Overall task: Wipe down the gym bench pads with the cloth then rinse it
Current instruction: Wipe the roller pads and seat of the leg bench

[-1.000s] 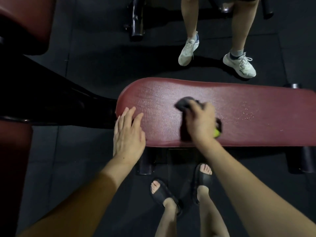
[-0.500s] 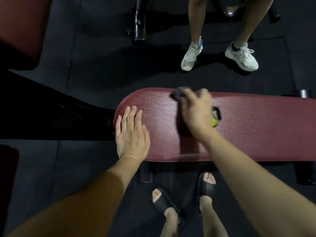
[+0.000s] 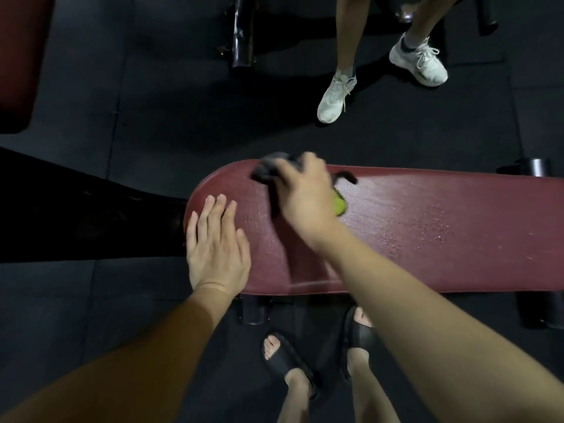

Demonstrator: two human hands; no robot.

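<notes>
My left hand [image 3: 217, 248] lies spread flat at the bench pad's [image 3: 427, 233] rounded end; my right hand [image 3: 305, 196] grips the dark cloth [image 3: 268, 170] at its far edge; no readable writing

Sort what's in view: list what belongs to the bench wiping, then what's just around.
Job: dark cloth, red bench pad, right hand gripping the cloth, left hand flat on the pad.

Around: white sneakers, another red pad, black floor mats.
</notes>
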